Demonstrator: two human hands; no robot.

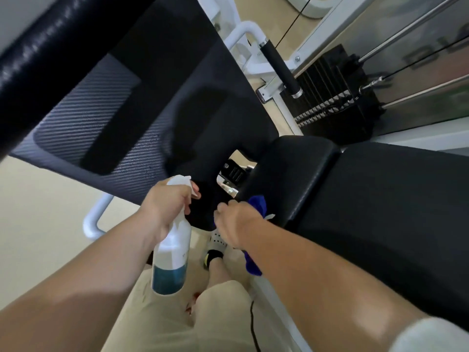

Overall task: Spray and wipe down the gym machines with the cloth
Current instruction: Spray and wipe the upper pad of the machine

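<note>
Left hand [167, 204] fingers wrapped round white plastic spray bottle [172, 252], blue liquid inside. Right hand [236, 224] fingers curled on blue cloth [257, 204] at black padded seat [286, 174] edge.

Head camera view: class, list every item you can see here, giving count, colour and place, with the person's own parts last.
spray bottle: one, white with blue liquid, lower centre
cloth: one, blue, beside the near seat pad's edge
back pad: one, black with ribbed grey panels, upper left
roller pad: one, black, top left
seat pads: two, black, right
weight stack: one, black, upper right
handle: one, black on a white frame, top centre
floor: beige, left
shoe: one, white, between the arms
shorts: beige, bottom centre
left grip: one, bare hand, round the bottle's neck
right grip: one, bare hand, clutching the cloth
</note>
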